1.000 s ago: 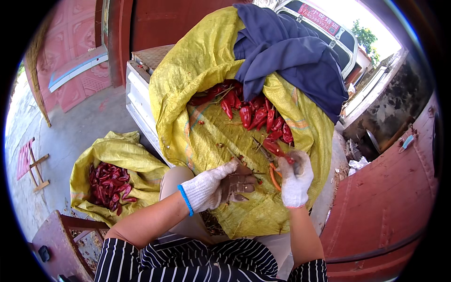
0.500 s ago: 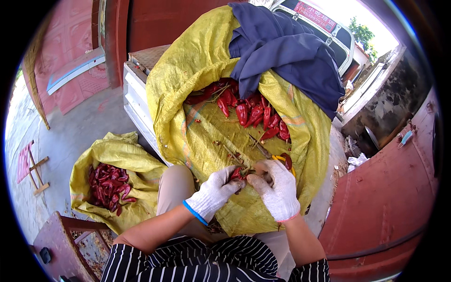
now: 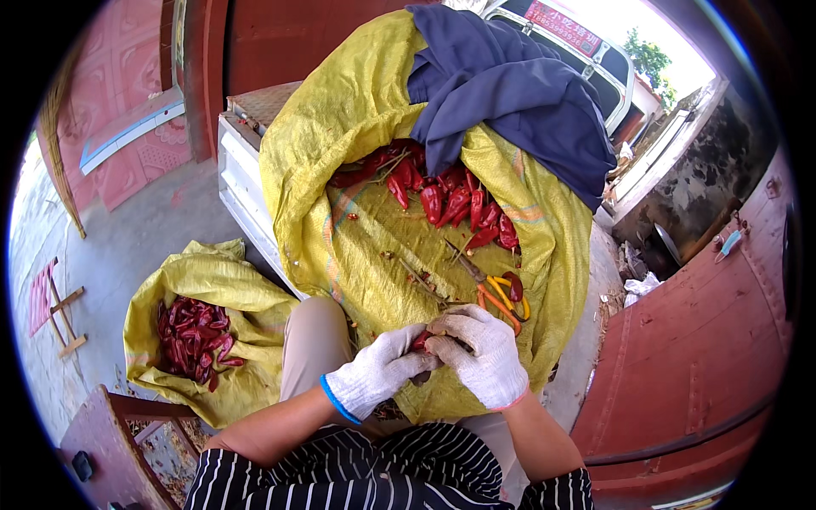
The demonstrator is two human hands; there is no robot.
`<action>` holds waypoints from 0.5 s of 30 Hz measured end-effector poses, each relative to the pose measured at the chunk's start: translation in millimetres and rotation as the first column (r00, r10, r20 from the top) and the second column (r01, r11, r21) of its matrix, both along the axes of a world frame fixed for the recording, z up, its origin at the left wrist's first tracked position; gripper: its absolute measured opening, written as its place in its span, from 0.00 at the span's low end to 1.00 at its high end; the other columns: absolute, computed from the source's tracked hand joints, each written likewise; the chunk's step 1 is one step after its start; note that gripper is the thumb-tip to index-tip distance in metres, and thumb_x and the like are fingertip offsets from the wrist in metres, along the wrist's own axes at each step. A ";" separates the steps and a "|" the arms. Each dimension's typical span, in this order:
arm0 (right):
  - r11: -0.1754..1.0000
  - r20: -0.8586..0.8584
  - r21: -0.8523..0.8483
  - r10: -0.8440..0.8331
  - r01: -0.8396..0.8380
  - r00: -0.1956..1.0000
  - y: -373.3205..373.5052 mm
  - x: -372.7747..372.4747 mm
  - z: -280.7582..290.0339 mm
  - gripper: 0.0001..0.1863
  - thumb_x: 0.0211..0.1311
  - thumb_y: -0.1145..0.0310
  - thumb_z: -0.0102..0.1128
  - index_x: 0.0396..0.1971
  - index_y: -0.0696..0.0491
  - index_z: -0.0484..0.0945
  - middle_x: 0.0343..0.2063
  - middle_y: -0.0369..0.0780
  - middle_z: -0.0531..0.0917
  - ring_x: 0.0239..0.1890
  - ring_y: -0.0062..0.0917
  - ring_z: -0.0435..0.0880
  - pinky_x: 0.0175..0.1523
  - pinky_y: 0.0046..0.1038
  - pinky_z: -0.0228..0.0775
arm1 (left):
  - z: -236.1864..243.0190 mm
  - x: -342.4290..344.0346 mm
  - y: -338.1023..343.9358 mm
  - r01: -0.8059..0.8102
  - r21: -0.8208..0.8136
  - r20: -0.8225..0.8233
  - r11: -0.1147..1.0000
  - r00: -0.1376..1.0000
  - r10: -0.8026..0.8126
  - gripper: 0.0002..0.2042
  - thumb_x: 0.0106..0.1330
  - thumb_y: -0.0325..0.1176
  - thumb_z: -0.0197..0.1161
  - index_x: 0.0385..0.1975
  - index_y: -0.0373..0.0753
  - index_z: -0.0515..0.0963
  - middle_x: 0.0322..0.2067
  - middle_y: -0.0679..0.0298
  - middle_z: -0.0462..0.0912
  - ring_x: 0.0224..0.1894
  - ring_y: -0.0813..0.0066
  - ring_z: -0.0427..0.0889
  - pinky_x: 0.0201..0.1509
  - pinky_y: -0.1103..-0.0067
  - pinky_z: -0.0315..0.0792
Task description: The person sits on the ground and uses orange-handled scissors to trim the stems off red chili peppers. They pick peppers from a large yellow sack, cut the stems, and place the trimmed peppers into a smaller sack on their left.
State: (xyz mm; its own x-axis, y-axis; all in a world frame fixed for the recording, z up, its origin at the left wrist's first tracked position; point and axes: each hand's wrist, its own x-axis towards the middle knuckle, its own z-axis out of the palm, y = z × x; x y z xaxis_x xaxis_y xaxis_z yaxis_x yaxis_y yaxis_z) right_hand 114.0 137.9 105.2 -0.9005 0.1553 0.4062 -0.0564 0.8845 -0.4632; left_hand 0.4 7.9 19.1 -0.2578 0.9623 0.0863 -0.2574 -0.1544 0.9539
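Note:
Both my hands wear white knit gloves and meet over the front of a large yellow woven sack (image 3: 382, 246). Fingers closed, my left hand (image 3: 382, 367) grips a dried red chili pepper (image 3: 420, 341), mostly covered by the gloves. My right hand (image 3: 483, 355) pinches the same pepper from the other side. Just beyond the right hand lie scissors (image 3: 503, 297) with orange and yellow handles, blades pointing away from me. A single red pepper rests by their handles. Farther in, a heap of red chili peppers (image 3: 456, 202) fills the sack's mouth, with loose stems nearer me.
A smaller yellow sack (image 3: 195, 263) at my left holds more red peppers (image 3: 194, 338). Dark blue cloth (image 3: 518, 110) drapes over the big sack. A wooden chair (image 3: 106, 442) stands at lower left, a folding stool (image 3: 64, 314) beyond it. Red metal panel (image 3: 680, 365) at right.
My hands have drawn slightly nearer my body, and the right fingers now curl over the pepper, hiding more of it. The scissors' handles show more fully.

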 end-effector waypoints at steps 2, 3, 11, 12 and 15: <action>0.984 -0.052 0.176 0.019 -0.010 0.998 -2.9 1.1 -2.7 0.13 0.54 0.64 0.70 0.37 0.54 0.82 0.30 0.42 0.82 0.31 0.36 0.83 0.36 0.34 0.76 | -8.6 5.7 0.4 -0.004 0.008 0.154 1.000 0.988 0.003 0.12 0.70 0.27 0.56 0.51 0.33 0.72 0.31 0.67 0.77 0.32 0.81 0.75 0.37 0.81 0.71; 0.955 -0.106 0.295 0.028 0.005 0.994 -7.8 -0.6 -3.9 0.12 0.54 0.65 0.70 0.36 0.53 0.82 0.29 0.42 0.82 0.31 0.36 0.83 0.36 0.34 0.75 | -10.5 7.7 0.5 -0.007 0.012 0.229 1.000 0.973 0.004 0.12 0.70 0.27 0.56 0.51 0.33 0.72 0.31 0.67 0.77 0.33 0.81 0.75 0.37 0.81 0.71; 0.908 0.062 -0.391 -0.133 0.147 0.989 -12.7 2.0 -18.4 0.07 0.63 0.69 0.62 0.36 0.57 0.81 0.26 0.40 0.81 0.27 0.26 0.81 0.34 0.28 0.73 | -1.5 2.9 -9.6 -0.072 -0.048 -0.154 0.996 0.986 0.064 0.09 0.69 0.29 0.57 0.44 0.32 0.74 0.32 0.64 0.79 0.35 0.78 0.74 0.43 0.78 0.71; 0.790 0.109 -0.589 -0.134 0.172 0.985 -14.6 2.2 -19.7 0.07 0.65 0.70 0.60 0.37 0.58 0.81 0.26 0.38 0.81 0.27 0.23 0.79 0.33 0.25 0.71 | -5.9 1.4 -9.6 -0.047 -0.033 -0.097 0.998 0.994 0.044 0.09 0.68 0.29 0.58 0.43 0.32 0.75 0.32 0.64 0.79 0.35 0.79 0.74 0.43 0.78 0.71; 0.363 0.206 -0.901 -0.125 0.238 0.971 -19.3 3.9 -20.1 0.07 0.67 0.69 0.58 0.37 0.57 0.80 0.24 0.33 0.78 0.23 0.17 0.75 0.28 0.20 0.66 | -10.4 0.5 -13.1 -0.015 0.020 -0.027 1.000 1.000 0.015 0.09 0.68 0.30 0.59 0.43 0.32 0.76 0.31 0.63 0.80 0.36 0.80 0.74 0.43 0.78 0.71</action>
State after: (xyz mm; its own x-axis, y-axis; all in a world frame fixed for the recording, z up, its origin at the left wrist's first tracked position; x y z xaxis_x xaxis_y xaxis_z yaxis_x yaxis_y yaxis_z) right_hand 117.9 118.6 85.1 -0.8215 0.5441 -0.1703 0.1382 -0.0997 -0.9854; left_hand 1.0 -5.2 8.7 -0.2696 0.9564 0.1126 -0.2291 -0.1773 0.9571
